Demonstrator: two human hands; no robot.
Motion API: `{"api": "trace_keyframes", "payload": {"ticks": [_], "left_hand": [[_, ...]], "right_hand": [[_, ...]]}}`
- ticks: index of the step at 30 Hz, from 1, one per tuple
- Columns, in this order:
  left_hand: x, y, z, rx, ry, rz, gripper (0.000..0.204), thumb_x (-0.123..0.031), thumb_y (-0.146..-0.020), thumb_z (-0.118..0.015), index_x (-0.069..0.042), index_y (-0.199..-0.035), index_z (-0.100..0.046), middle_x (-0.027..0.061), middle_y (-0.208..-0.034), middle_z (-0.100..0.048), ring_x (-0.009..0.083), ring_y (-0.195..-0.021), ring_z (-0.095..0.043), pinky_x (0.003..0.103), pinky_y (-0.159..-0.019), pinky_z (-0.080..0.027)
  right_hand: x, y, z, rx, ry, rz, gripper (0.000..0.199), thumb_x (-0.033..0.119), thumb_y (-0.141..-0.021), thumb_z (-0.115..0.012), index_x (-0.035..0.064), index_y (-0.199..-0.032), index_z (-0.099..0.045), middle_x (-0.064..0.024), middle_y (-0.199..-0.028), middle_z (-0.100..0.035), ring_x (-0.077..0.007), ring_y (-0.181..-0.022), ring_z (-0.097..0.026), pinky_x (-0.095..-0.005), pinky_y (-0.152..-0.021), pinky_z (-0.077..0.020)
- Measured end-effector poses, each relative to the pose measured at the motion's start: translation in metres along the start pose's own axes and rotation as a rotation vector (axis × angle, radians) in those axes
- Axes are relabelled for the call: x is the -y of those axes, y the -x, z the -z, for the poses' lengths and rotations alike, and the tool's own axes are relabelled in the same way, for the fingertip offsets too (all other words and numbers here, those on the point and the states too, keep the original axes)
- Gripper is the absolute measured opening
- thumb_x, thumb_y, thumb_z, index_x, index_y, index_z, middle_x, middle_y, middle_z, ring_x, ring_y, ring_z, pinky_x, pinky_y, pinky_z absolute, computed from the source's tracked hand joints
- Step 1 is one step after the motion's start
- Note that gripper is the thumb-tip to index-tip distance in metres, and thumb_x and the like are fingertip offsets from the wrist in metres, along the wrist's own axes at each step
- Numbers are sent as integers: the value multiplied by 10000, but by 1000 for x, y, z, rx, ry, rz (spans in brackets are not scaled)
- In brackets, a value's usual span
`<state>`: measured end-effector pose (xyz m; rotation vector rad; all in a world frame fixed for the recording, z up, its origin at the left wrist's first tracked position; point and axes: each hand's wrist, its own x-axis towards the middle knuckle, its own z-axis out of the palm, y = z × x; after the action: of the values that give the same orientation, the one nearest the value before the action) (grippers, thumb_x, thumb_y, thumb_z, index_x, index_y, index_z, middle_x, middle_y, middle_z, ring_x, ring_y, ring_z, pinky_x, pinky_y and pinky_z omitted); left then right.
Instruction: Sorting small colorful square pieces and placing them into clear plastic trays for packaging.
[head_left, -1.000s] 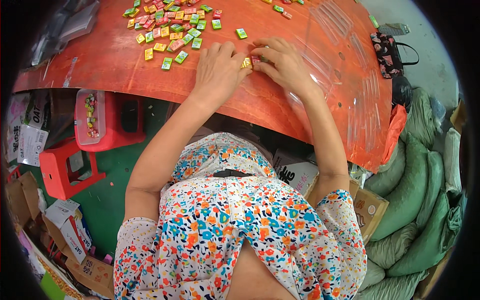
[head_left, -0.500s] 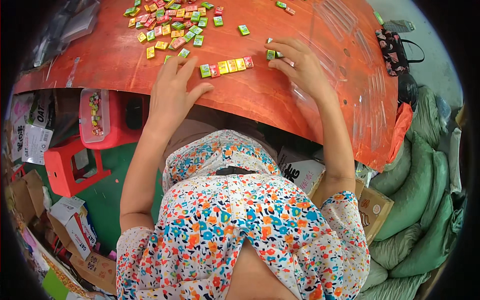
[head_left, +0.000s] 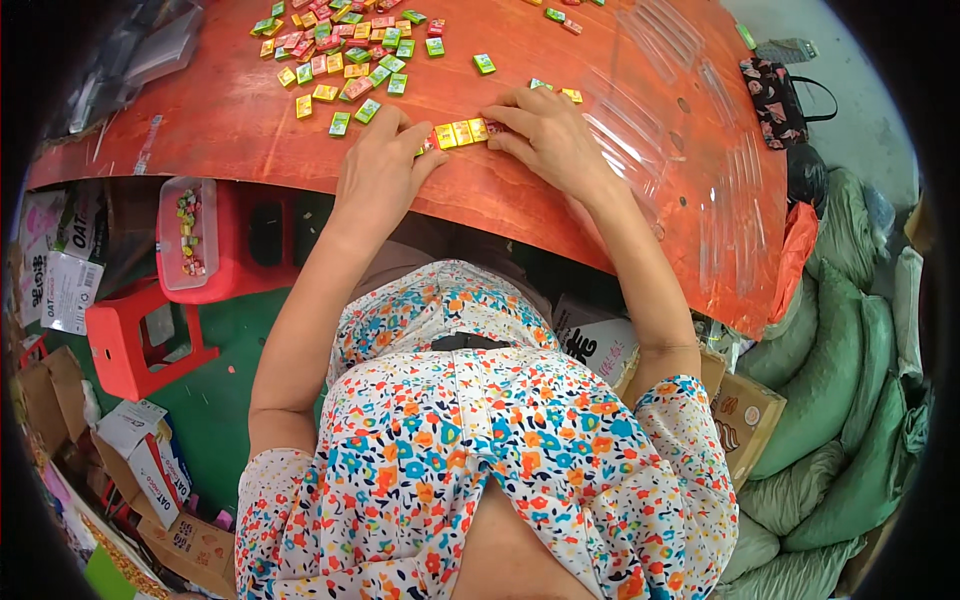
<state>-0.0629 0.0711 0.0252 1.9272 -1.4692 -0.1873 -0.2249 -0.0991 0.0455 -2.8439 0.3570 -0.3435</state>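
A short row of small candy-sized boxes lies on the red table in front of me; its middle ones are yellow. My left hand closes on the row's left end, thumb and fingers against a red box there. At the opposite end my right hand pinches a red box, mostly covered by the fingertips. The hands hide the outermost boxes. Just beyond the right hand are a green box and a yellow box. Two green boxes lie by my left fingers.
A loose pile of red, green, yellow and orange boxes spreads at the far left. Clear plastic trays cover the table's right side. Below the left edge, a plastic tub sits on a red stool. Green sacks are heaped at right.
My right hand has moved left onto the row's right end. My left hand has moved right onto its left end, uncovering green boxes behind it.
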Motion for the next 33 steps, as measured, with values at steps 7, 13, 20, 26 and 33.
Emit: {"api": "trace_keyframes", "payload": {"ticks": [7,13,20,26,33], "left_hand": [[1,4,9,-34,50,14,459,-210,-769,-785,-7,-1149,-627,110,-1000,-568,268,-814,-611,405,-714,-510],[6,9,10,-14,126,58,495,-212,-761,-796,3,-1169,-616,100,-1003,-557,220,-742,-612,370,-669,-516],[3,4,13,41,46,32,485,-198,-767,-785,3,-1174,-615,121,-1042,-568,281,-826,-622,400,-720,-519],[1,-9,13,65,0,-10,477,-209,-762,-784,9,-1153,-620,146,-1086,-575,335,-928,-626,425,-761,-522],[-3,-19,7,86,-17,-93,422,-205,-762,-780,-20,-1117,-647,147,-1030,-589,329,-898,-630,423,-746,-519]], "right_hand": [[-30,2,33,-107,-159,-132,377,242,-816,-726,72,-1148,-671,-86,-1110,-659,-291,-1016,-606,-370,-891,-466],[-42,6,33,-48,-5,-86,343,229,-808,-729,71,-1109,-685,-82,-1052,-640,-280,-986,-588,-382,-857,-473],[-25,11,20,-34,104,-17,281,191,-819,-704,55,-1063,-673,-98,-1044,-624,-309,-969,-580,-398,-847,-476],[-10,4,15,58,-188,-100,328,195,-836,-699,65,-1133,-650,-120,-1053,-631,-310,-987,-603,-399,-849,-491],[-10,7,10,30,-222,-52,381,176,-831,-698,71,-1192,-637,-123,-1067,-627,-296,-1000,-611,-385,-845,-501]]}}
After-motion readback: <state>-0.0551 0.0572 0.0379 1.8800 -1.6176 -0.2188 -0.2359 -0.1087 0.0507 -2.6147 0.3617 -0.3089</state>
